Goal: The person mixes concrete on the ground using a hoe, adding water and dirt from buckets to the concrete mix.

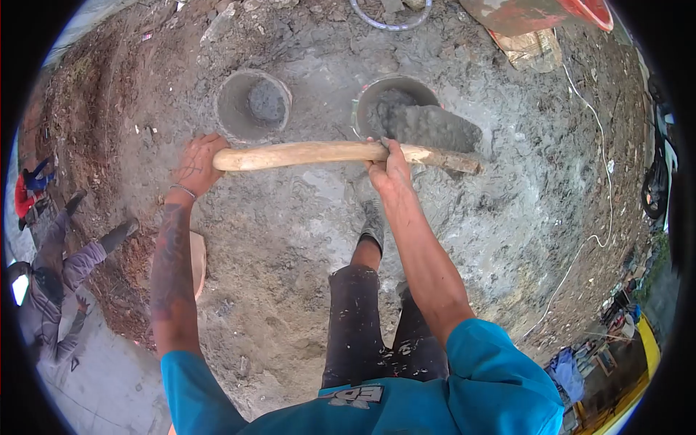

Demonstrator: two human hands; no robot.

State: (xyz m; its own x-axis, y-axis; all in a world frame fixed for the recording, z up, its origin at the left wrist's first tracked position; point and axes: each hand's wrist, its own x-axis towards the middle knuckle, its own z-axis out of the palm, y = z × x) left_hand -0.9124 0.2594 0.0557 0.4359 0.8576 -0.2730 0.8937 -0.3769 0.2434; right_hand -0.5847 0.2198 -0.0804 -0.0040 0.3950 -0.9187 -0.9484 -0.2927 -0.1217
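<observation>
My left hand (199, 162) is closed round the butt end of a thick wooden hoe handle (297, 154). Farther along it, near the head, my right hand (391, 168) grips the same handle, which lies level across the view. A heap of wet grey mortar (438, 126) sits at the hoe's head, hiding the blade. The mortar reaches over the mouth of the right bucket (365, 101), and some shows inside. To the left stands a second bucket (226, 109), with a little grey mortar at its bottom.
Wet mortar smears the ground (507, 210) around my boot. A red-rimmed tub (518, 16) stands at the upper right beside a torn sack (533, 49). A white cord (607, 156) runs down the right. Two people are at the left, one seated person (54, 290) nearer.
</observation>
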